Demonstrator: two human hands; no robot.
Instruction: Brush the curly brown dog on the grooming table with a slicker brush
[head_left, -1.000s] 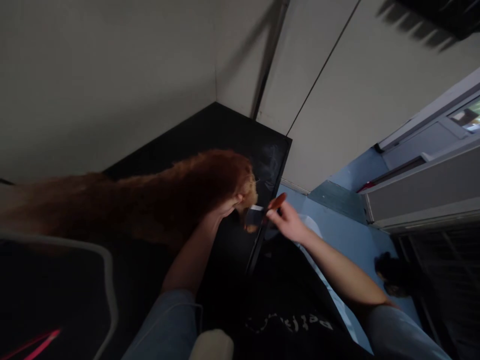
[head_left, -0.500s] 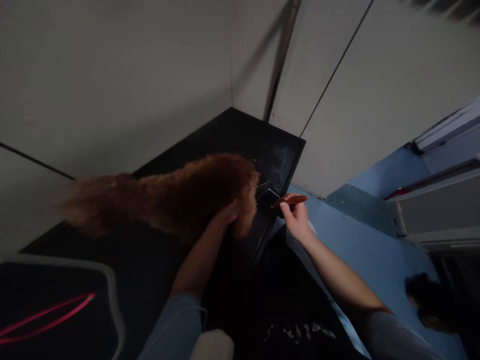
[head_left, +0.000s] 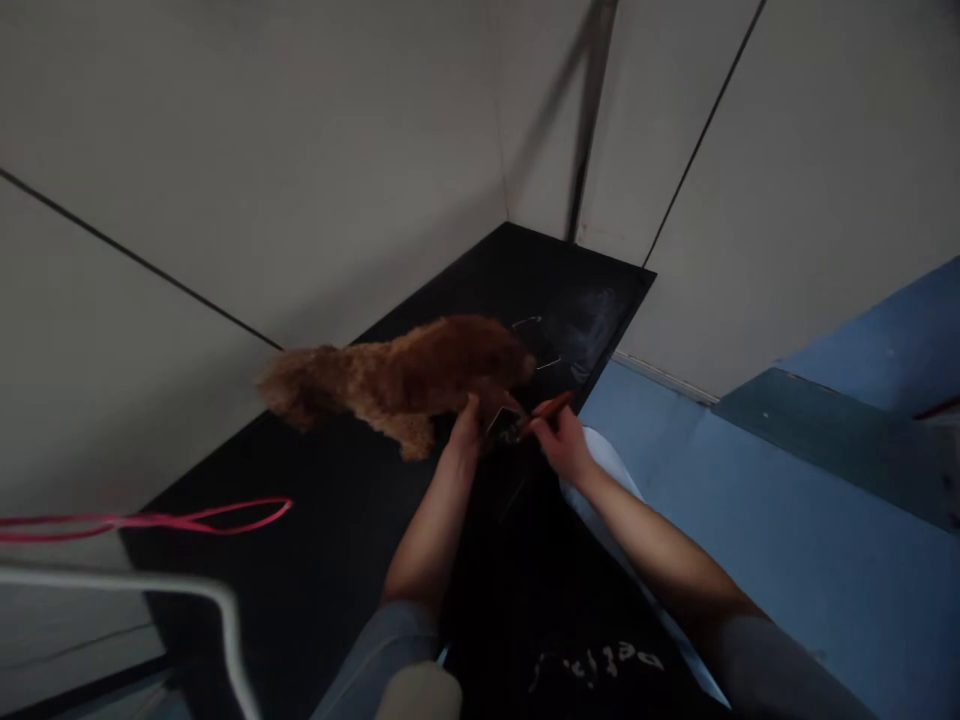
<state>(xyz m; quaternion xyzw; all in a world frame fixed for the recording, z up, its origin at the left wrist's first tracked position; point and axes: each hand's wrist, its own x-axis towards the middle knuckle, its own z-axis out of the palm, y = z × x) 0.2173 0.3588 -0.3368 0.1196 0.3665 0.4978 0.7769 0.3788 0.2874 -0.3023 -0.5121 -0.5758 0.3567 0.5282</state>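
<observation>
A brown curly-haired dog (head_left: 457, 360) stands on a black table (head_left: 315, 520), its head to the left and its rear toward my right hand. My left hand (head_left: 466, 428) is closed around one hind leg, which sticks out to the right. My right hand (head_left: 564, 442) grips the brown handle of a slicker brush (head_left: 553, 404). The brush's wire neck and dark head are right by the held leg. Dim light hides whether the bristles touch the fur.
A pink loop lead (head_left: 247, 515) hangs at the left, above a pale bent tube (head_left: 165, 582). Light wall panels (head_left: 360, 150) stand behind the table. Blue floor (head_left: 795, 560) lies to the right, with a teal strip (head_left: 810, 430). Pale scuffs mark the table's far right end.
My right hand has brought the brush leftward to the dog's hind leg. The left hand now has that leg drawn out to the right. The view has shifted, and the dog's head shows more clearly.
</observation>
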